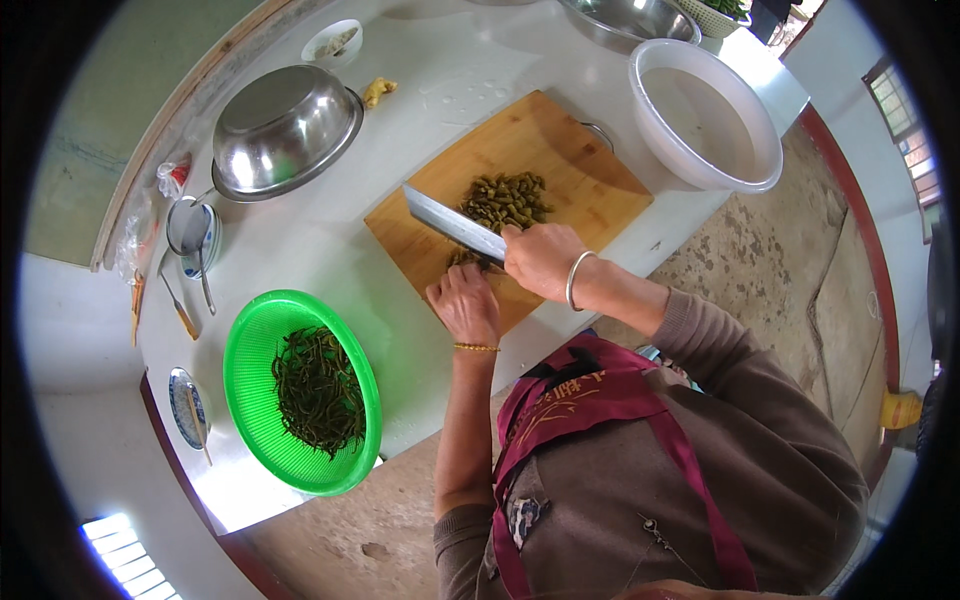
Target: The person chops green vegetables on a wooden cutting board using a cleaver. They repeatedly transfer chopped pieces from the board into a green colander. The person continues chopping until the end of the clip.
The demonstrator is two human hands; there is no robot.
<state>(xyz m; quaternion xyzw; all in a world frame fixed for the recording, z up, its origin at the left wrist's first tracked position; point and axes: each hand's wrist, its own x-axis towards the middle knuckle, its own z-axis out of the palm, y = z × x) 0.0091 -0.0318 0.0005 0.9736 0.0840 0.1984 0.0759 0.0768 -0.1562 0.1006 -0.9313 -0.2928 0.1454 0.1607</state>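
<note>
A wooden cutting board (pixel 427 191) lies at an angle on the table. My right hand (pixel 547 262) grips a cleaver (pixel 450 221), its broad blade pointing up and left across the board. Beyond the blade sits a heap of chopped olive-green vegetable pieces (pixel 510 199), perhaps beans. On the near side, my left hand (pixel 466 300) presses curled fingers onto a small bunch of the same vegetable (pixel 463 257), mostly hidden under fingers and blade. To the left, a green plastic colander (pixel 244 397) holds long, dark green strands (pixel 319 390).
An upturned steel basin (pixel 285 127), a ginger root (pixel 379 91) and a small white bowl (pixel 334 43) stand at the far left. A white plastic basin (pixel 757 154) of water is at the right. Ladles (pixel 187 225) and a plate with chopsticks (pixel 184 409) lie left.
</note>
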